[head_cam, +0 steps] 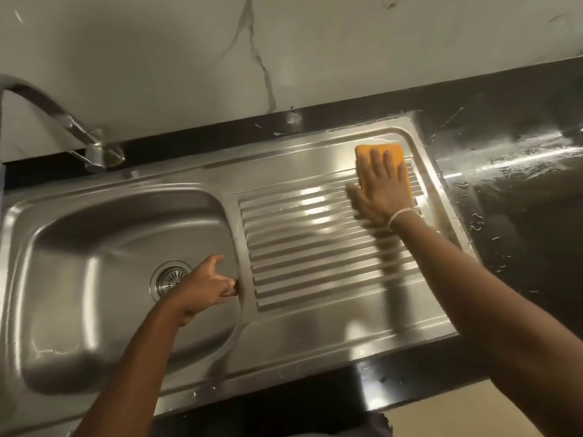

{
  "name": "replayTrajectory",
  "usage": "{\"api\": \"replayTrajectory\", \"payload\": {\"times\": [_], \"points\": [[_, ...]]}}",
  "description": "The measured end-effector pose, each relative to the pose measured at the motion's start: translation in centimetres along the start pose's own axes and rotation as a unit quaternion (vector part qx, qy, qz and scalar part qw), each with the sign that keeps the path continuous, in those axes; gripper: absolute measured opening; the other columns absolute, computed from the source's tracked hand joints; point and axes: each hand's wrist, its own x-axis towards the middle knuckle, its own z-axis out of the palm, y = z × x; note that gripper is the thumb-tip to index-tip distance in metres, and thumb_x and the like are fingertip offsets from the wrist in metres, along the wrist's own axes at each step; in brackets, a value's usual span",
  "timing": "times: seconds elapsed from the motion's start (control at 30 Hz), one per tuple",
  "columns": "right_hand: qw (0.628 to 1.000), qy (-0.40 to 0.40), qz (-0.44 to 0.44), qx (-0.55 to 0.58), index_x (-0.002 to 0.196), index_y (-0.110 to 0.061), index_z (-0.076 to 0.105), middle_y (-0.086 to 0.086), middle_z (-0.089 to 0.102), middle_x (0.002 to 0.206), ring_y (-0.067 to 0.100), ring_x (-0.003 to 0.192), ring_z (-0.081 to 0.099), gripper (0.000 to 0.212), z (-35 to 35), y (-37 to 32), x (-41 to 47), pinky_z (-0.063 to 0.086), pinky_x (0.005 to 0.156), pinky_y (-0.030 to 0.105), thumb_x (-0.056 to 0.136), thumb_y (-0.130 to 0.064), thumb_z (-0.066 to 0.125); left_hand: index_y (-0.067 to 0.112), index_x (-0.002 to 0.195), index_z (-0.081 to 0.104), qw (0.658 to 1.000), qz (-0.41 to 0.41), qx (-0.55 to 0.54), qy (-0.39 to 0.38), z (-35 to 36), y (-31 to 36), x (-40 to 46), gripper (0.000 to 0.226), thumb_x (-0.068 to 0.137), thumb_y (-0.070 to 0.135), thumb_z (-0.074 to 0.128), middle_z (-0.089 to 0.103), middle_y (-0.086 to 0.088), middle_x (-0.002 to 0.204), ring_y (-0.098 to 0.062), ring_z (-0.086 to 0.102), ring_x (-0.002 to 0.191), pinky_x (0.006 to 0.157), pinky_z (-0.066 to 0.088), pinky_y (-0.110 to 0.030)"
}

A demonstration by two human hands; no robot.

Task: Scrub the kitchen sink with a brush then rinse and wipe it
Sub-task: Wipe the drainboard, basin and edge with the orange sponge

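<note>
A person's right hand (380, 187) is pressing an orange sponge (383, 159) flat, fingers straight, at the far right corner of the sink's (315, 335) ribbed drainboard (315, 241). The ribs are running left to right, and the unwiped stretch is lying to the hand's left and nearer the body. The left hand (205, 287) is curling at the basin's (94, 279) right rim, perhaps bracing there; whether it is holding anything is unclear. The table (520, 184) alongside is glistening wet.

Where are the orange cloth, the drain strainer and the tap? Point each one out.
orange cloth (366, 152): head view, bare far-left corner beyond the fingers.
drain strainer (168, 276): head view, slotted metal centre.
tap (94, 154): head view, base near the wall.
</note>
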Motion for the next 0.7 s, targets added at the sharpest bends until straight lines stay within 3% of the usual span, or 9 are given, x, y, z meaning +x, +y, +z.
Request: {"api": "replayTrajectory", "payload": {"times": [0.1, 0.3, 0.5, 0.63, 0.7], "points": [[0.999, 0.025, 0.037, -0.009, 0.159, -0.024, 0.003, 0.008, -0.008, 0.166, 0.031, 0.152, -0.009, 0.071, -0.1, 0.8, 0.8, -0.003, 0.122, 0.052, 0.1, -0.063, 0.012, 0.016, 0.153, 0.02, 1.0, 0.0, 0.014, -0.011, -0.2, -0.1, 0.3, 0.073, 0.092, -0.003, 0.056, 0.069, -0.017, 0.107, -0.022, 0.07, 0.098, 0.095, 0.052, -0.038], [0.997, 0.018, 0.067, -0.031, 0.159, -0.021, 0.006, 0.012, 0.0, 0.166, 0.035, 0.152, -0.001, 0.065, 0.0, 1.3, 2.7, 0.005, 0.123, 0.054, 0.102, -0.054, 0.011, 0.019, 0.153, 0.018, 0.999, 0.016, 0.026, -0.025, -0.6, -0.6, 0.4, 0.072, 0.093, 0.002, 0.055, 0.072, -0.011, 0.102, -0.019, 0.07, 0.098, 0.099, 0.05, -0.042], [0.995, 0.024, 0.08, -0.045, 0.157, -0.011, 0.01, 0.019, 0.007, 0.164, 0.038, 0.151, 0.008, 0.073, 1.2, -8.1, 2.0, 0.01, 0.123, 0.052, 0.099, -0.055, 0.006, 0.027, 0.154, 0.01, 0.994, 0.04, 0.101, -0.029, -0.7, -0.9, 0.5, 0.076, 0.093, 0.014, 0.054, 0.067, -0.019, 0.114, -0.031, 0.064, 0.107, 0.098, 0.049, -0.047], [1.0, 0.011, -0.012, -0.013, 0.158, -0.014, 0.01, 0.015, 0.004, 0.165, 0.033, 0.153, 0.004, 0.07, 3.4, -18.7, 0.5, 0.008, 0.123, 0.05, 0.1, -0.054, 0.007, 0.025, 0.155, 0.004, 0.993, 0.048, 0.102, -0.039, -0.8, -1.4, 0.1, 0.078, 0.094, 0.011, 0.052, 0.064, -0.008, 0.126, -0.015, 0.062, 0.109, 0.099, 0.049, -0.037], [0.999, 0.008, -0.042, 0.019, 0.158, -0.017, 0.012, 0.012, 0.005, 0.166, 0.031, 0.153, 0.004, 0.064, 4.2, -23.4, -0.2, 0.008, 0.124, 0.048, 0.102, -0.048, 0.01, 0.021, 0.155, 0.002, 0.992, 0.053, 0.102, -0.042, -0.5, -1.2, -0.4, 0.076, 0.096, 0.005, 0.048, 0.062, -0.007, 0.13, -0.008, 0.06, 0.104, 0.082, 0.049, -0.015]]}}
